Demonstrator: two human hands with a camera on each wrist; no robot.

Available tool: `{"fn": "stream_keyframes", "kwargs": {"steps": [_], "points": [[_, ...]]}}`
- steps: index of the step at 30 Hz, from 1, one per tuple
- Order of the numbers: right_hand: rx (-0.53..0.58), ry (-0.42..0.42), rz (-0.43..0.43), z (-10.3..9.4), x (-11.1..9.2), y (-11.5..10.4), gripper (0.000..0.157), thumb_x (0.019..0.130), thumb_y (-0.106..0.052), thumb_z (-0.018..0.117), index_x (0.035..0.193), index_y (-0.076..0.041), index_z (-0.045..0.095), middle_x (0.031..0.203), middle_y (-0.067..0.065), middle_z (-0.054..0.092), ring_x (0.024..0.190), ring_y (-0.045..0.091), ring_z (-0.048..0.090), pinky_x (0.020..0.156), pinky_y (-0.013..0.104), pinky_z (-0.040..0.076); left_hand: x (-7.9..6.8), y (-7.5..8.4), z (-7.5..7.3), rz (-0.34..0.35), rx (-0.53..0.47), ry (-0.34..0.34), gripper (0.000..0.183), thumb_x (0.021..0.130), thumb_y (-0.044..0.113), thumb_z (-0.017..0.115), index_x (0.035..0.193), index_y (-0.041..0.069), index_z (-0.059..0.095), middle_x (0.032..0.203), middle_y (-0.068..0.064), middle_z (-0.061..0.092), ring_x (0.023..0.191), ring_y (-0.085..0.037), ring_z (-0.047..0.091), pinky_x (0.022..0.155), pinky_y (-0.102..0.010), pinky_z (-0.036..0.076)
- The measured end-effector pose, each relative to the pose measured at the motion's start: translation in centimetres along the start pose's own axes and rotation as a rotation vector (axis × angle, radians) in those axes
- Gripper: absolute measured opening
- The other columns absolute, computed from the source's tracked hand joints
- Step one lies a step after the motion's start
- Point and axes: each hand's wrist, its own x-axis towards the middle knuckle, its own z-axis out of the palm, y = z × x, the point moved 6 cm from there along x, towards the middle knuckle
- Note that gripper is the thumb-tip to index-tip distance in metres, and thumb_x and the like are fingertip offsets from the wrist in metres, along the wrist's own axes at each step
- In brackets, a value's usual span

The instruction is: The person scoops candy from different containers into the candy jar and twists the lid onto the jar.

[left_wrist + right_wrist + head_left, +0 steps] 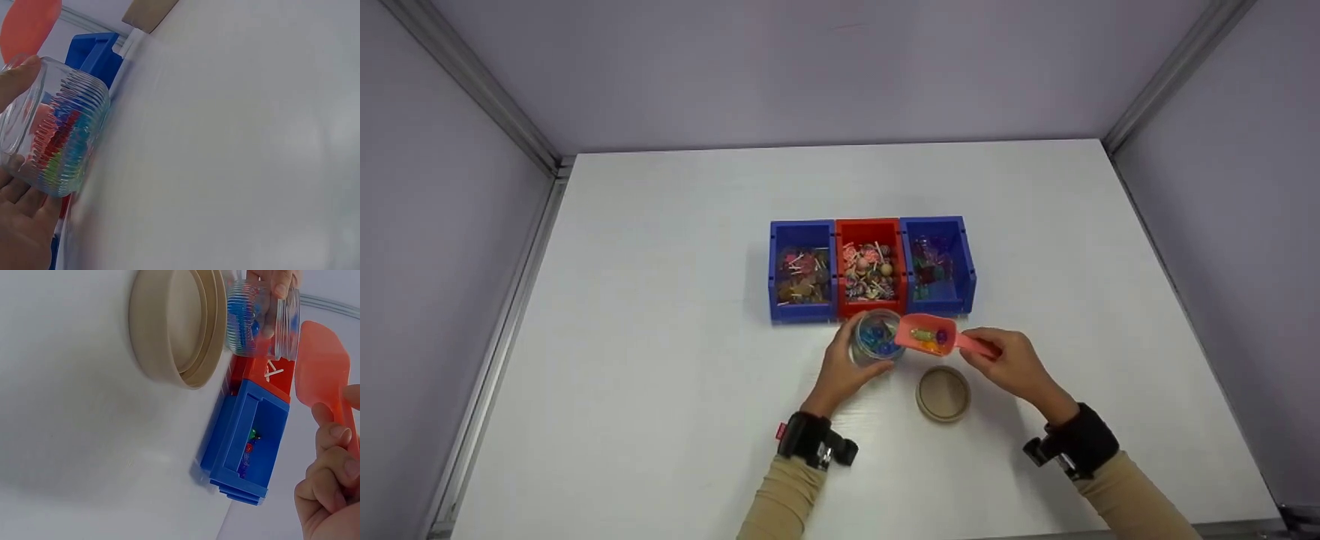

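My left hand (840, 371) grips a clear ribbed glass jar (62, 124) around its side. Blue and other coloured pieces (879, 336) lie inside the jar. In my right hand (1011, 365) is the handle of a coral-pink scoop (907, 334), its fingers curled round it. The scoop carries a few pieces (924, 335), yellow-green, orange and purple, and its front edge is at the jar's rim in the head view. Below the scoop, a round beige lid (943, 394) lies on the table with its hollow side up.
Behind the jar stand three joined bins: a left blue bin (771, 271) and a middle red bin (868, 306) with lollipop-like pieces on sticks, and a right blue bin (969, 279) with translucent coloured pieces. Pale walls (840, 75) border the white table (645, 360).
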Motion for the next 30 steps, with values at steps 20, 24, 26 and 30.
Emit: {"fn": "stream_keyframes", "kwargs": {"steps": [20,24,26,30], "points": [[-0.219,-0.14,-0.083,-0.8,1.1,-1.8,0.023,0.086,-0.017,0.071,0.1,0.0,0.074,0.077,0.01,0.071,0.06,0.006,0.043,0.054,0.017,0.036,0.1,0.1,-0.1,0.025,0.027,0.005,0.088,0.073,0.029,0.084,0.146,0.011,0.037,0.149,-0.015,0.044,0.14,-0.032,0.041,0.117,-0.051,0.036],[-0.277,-0.182,-0.087,-0.9,1.4,-2.5,0.025,0.089,-0.021,0.069,0.101,0.0,0.074,0.07,0.007,0.066,0.059,0.007,0.042,0.053,0.018,0.034,0.1,0.0,0.0,0.02,0.029,0.006,0.088,0.073,0.029,0.084,0.146,0.011,0.037,0.149,-0.014,0.045,0.14,-0.032,0.041,0.117,-0.051,0.035],[-0.302,-0.194,-0.094,-1.0,1.6,-2.9,0.026,0.089,-0.023,0.068,0.1,0.0,0.074,0.065,0.005,0.061,0.058,0.007,0.041,0.052,0.018,0.032,0.1,0.0,0.0,0.017,0.027,0.008,0.088,0.073,0.028,0.084,0.146,0.011,0.037,0.148,-0.014,0.045,0.14,-0.032,0.041,0.117,-0.051,0.035],[-0.337,-0.214,-0.111,-1.2,2.0,-3.8,0.022,0.09,-0.023,0.066,0.093,-0.002,0.074,0.059,0.002,0.053,0.055,0.008,0.038,0.05,0.019,0.03,0.1,0.0,-0.1,0.02,0.023,0.011,0.088,0.073,0.026,0.085,0.146,0.012,0.038,0.149,-0.015,0.045,0.14,-0.033,0.041,0.117,-0.051,0.035]]}}
